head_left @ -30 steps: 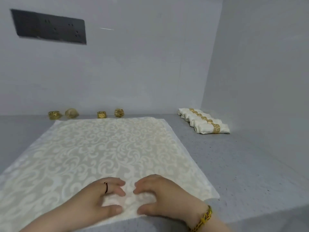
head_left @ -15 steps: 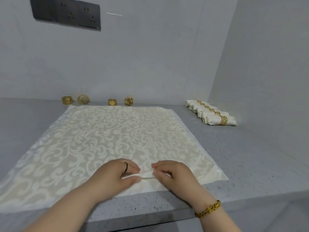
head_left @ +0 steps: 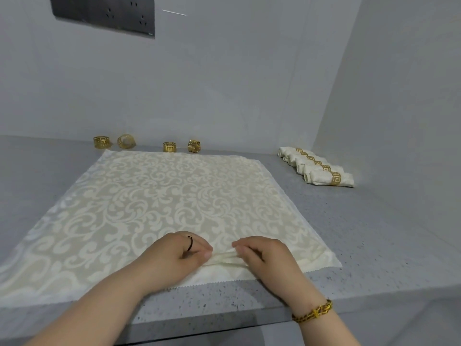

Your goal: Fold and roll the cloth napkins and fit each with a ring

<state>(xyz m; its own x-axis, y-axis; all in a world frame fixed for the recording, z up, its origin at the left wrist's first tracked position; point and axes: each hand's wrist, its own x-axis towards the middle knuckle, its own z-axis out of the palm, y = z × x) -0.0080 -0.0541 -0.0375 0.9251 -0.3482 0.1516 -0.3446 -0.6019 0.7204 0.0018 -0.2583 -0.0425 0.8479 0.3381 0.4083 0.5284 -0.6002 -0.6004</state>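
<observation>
A cream napkin (head_left: pixel 159 196) with a swirl pattern lies spread flat on the grey counter (head_left: pixel 369 233). Near its front edge, my left hand (head_left: pixel 174 255) and my right hand (head_left: pixel 264 255) each pinch a small raised fold of the cloth between them. Several gold rings (head_left: pixel 170 146) stand along the back wall behind the napkin. Several rolled napkins (head_left: pixel 324 176), each wearing a gold ring, lie in a row at the back right.
Walls close the counter off at the back and on the right. A dark socket panel (head_left: pixel 104 13) hangs on the back wall. The counter's front edge (head_left: pixel 224 318) runs just below my wrists.
My hands went from resting on the cloth to pinching up a fold near its front edge. The pinched ridge now stands a little higher.
</observation>
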